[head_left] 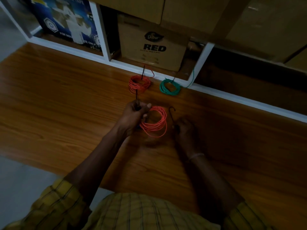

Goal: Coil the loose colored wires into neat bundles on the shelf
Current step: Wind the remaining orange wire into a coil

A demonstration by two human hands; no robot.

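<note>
An orange wire coil (157,123) lies between my hands on the wooden shelf top (66,105). My left hand (135,116) grips the coil's left side together with a black tie that sticks up from the fist. My right hand (185,130) pinches a second black tie (172,115) with a hooked end, just right of the coil. Farther back lie a tied red-orange bundle (139,83) and a tied green bundle (169,87), whose loose end runs up the white frame.
A white shelf frame (204,58) runs along the back. Inside it stand a brown carton marked RED (152,47) and a blue printed box (66,20). More cartons sit above at the right. Grey floor shows at the left.
</note>
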